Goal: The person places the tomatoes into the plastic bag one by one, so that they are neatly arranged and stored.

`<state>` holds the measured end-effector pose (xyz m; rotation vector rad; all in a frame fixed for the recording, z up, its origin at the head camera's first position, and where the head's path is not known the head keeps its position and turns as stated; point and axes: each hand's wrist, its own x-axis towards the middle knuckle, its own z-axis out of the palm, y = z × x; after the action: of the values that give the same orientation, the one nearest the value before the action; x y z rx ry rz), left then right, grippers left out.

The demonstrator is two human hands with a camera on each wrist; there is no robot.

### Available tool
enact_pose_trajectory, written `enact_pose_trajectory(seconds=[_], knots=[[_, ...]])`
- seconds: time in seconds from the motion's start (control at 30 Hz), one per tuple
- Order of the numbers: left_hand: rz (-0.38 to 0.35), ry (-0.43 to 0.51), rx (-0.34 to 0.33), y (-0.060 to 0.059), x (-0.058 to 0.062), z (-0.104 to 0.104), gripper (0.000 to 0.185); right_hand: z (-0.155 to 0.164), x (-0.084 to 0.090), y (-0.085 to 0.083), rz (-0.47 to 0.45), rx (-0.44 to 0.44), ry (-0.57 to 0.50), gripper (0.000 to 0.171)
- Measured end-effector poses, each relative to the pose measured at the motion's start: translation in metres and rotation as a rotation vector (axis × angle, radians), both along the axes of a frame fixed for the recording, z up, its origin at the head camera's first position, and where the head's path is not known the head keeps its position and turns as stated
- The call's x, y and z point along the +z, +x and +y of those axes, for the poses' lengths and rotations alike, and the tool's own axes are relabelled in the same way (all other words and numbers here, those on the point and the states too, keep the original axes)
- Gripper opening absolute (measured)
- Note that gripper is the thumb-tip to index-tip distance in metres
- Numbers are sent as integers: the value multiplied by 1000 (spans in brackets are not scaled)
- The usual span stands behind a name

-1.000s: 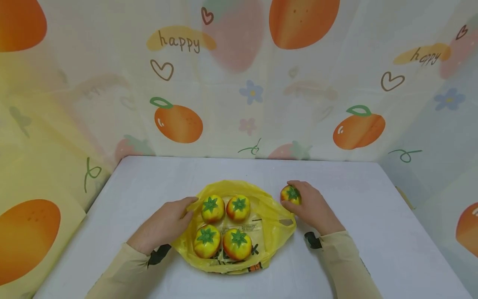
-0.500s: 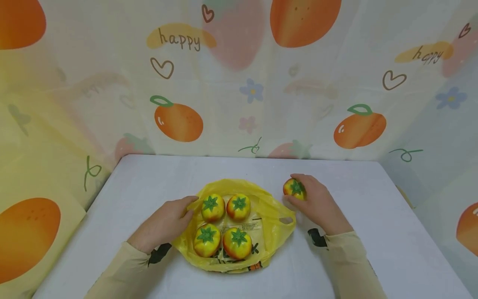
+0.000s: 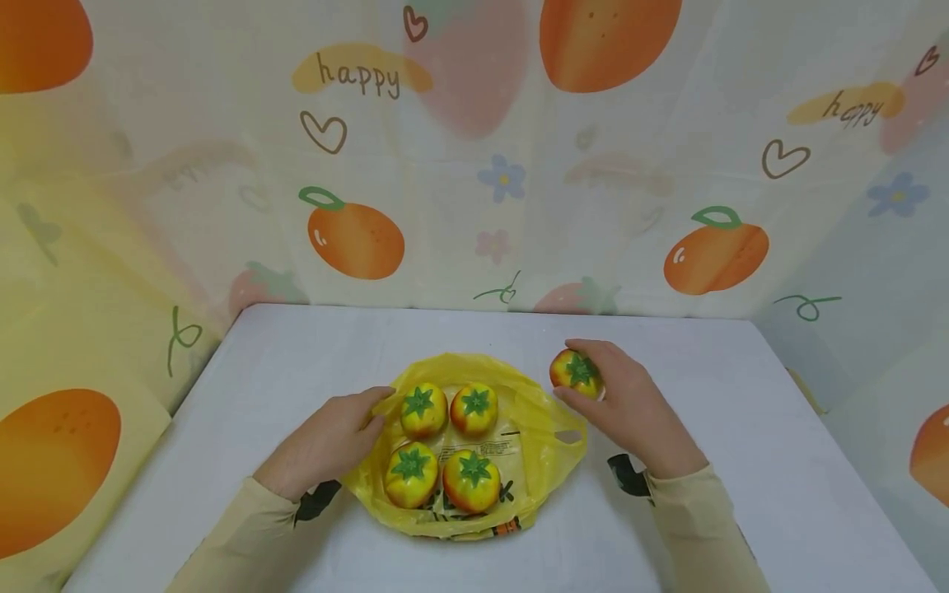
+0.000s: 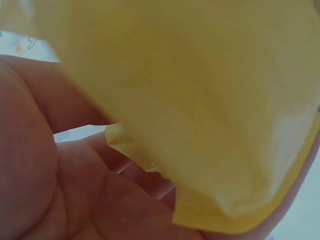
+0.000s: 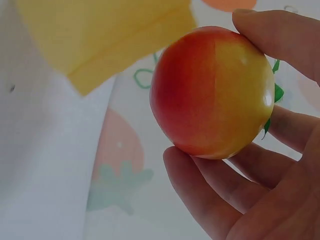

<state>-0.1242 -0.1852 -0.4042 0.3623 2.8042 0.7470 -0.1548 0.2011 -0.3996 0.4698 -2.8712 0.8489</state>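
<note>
left hand [image 3: 326,445] pinching, right hand [image 3: 630,403] fingers curled, gripping

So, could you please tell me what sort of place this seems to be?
Probably a small staged tabletop booth, not a real kitchen: a white table walled by a fruit-printed cloth backdrop, with toy-like tomatoes on a yellow plastic bag and one in the right hand.

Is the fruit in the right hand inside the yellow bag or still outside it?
Outside. The right hand grips the fruit beyond the right edge of the yellow bag, where four others sit.
</note>
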Motion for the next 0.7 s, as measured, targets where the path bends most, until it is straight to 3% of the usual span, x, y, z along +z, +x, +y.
enact_pose_trajectory(seconds=[0.7], knots=[[4,-9,0,0,1,1,46,-35,-1,11,-46,111,9,66]])
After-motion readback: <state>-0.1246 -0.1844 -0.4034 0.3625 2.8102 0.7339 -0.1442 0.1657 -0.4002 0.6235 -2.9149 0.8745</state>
